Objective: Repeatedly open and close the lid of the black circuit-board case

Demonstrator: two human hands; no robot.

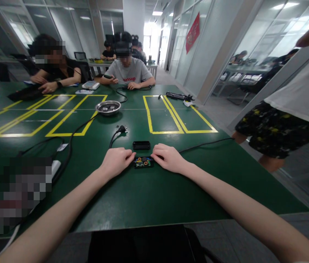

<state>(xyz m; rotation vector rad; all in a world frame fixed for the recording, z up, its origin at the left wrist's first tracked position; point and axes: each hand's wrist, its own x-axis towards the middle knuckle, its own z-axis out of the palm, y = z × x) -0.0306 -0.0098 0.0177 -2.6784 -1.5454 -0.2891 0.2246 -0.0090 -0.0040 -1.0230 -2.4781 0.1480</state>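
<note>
A small opened black case (143,162) with a green circuit board and round parts inside lies on the green table (143,197). My left hand (117,160) grips its left end with curled fingers. My right hand (167,157) pinches its right end. Just behind it lies a flat black cover (141,145). A black cable with a plug (121,129) runs off to the left of the cover, and another black cable (206,143) leads away to the right.
A metal bowl (108,107) with small parts sits among yellow tape rectangles (170,120). A black tool (178,96) lies far right. Two people sit at the far side. A person in patterned shorts (277,131) stands at the right edge. A power strip (54,167) lies left.
</note>
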